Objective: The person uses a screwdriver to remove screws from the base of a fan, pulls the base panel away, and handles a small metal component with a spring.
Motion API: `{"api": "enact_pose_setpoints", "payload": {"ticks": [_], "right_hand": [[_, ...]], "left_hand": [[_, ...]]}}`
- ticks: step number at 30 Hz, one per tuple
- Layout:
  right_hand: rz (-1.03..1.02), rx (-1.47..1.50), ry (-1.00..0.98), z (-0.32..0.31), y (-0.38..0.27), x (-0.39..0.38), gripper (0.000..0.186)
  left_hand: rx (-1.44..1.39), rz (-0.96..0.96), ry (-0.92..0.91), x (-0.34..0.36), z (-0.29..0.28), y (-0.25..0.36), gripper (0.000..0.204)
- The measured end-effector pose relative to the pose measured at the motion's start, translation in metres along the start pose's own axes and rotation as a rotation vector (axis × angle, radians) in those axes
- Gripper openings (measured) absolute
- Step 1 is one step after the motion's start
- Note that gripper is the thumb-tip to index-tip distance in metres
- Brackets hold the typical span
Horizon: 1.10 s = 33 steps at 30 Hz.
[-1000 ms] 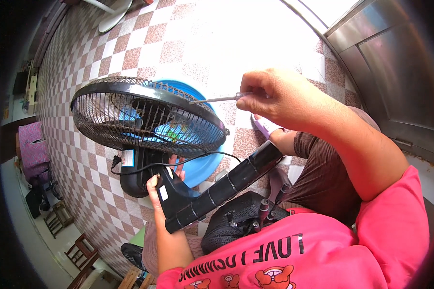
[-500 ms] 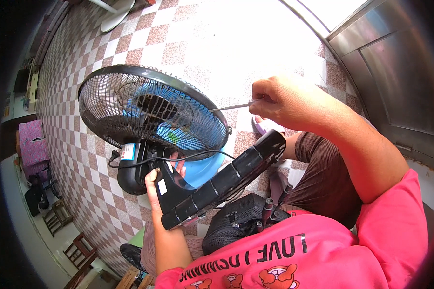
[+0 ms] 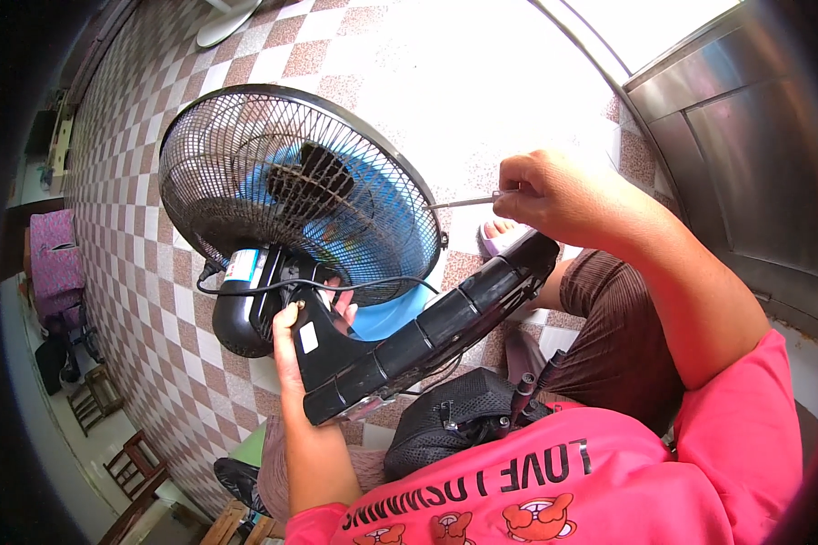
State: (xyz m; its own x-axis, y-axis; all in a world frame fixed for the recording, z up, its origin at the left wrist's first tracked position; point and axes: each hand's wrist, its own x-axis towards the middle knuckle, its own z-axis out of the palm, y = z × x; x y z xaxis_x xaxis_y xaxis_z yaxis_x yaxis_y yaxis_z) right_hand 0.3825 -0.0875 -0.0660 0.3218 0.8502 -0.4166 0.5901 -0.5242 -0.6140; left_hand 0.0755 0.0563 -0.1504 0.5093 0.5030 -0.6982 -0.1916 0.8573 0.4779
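A black electric fan is tilted up in front of me, with its round wire cage at the far end and its long black base nearest my body. My left hand grips the neck between base and motor housing, thumb on the near side and fingers showing behind. My right hand is closed around a thin metal tool; its handle is hidden in the fist. The shaft points left, its tip at the cage's right rim; whether it touches cannot be told. A black cord crosses the neck.
A blue basin shows below the cage. A black mesh bag lies by my waist. Checkered tiles cover the floor. Metal door panels stand at right; wooden chairs and a pink patterned cover are at left.
The fan's cage has turned, showing more of its wire back, and the base has shifted slightly right. My right hand and its tool have also moved a little to the right.
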Motion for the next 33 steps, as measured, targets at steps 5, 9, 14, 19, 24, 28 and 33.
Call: {"api": "enact_pose_setpoints", "payload": {"ticks": [5, 9, 14, 19, 24, 28, 33], "right_hand": [[-0.009, -0.018, -0.031, -0.002, -0.001, 0.003, 0.021], [0.009, -0.08, -0.069, -0.006, -0.003, 0.006, 0.021], [-0.035, -0.194, -0.108, -0.008, -0.002, 0.01, 0.021], [0.016, -0.185, -0.097, -0.016, -0.002, 0.013, 0.021], [-0.043, 0.044, 0.028, -0.022, 0.02, 0.029, 0.022], [-0.047, 0.29, 0.043, -0.022, 0.007, 0.039, 0.024], [-0.004, 0.49, 0.07, -0.005, 0.002, 0.051, 0.025]], "left_hand": [[-0.013, -0.009, -0.029, 0.0, -0.003, 0.0, 0.048], [-0.028, -0.012, -0.01, 0.0, -0.002, -0.001, 0.049], [-0.006, 0.007, 0.008, -0.001, 0.0, -0.001, 0.053], [-0.013, -0.002, 0.031, -0.002, 0.001, -0.002, 0.051], [-0.04, 0.022, 0.009, -0.002, -0.001, -0.005, 0.049], [-0.071, 0.007, 0.026, 0.0, -0.005, -0.005, 0.046], [-0.095, 0.004, 0.012, -0.003, -0.002, -0.005, 0.042]]}}
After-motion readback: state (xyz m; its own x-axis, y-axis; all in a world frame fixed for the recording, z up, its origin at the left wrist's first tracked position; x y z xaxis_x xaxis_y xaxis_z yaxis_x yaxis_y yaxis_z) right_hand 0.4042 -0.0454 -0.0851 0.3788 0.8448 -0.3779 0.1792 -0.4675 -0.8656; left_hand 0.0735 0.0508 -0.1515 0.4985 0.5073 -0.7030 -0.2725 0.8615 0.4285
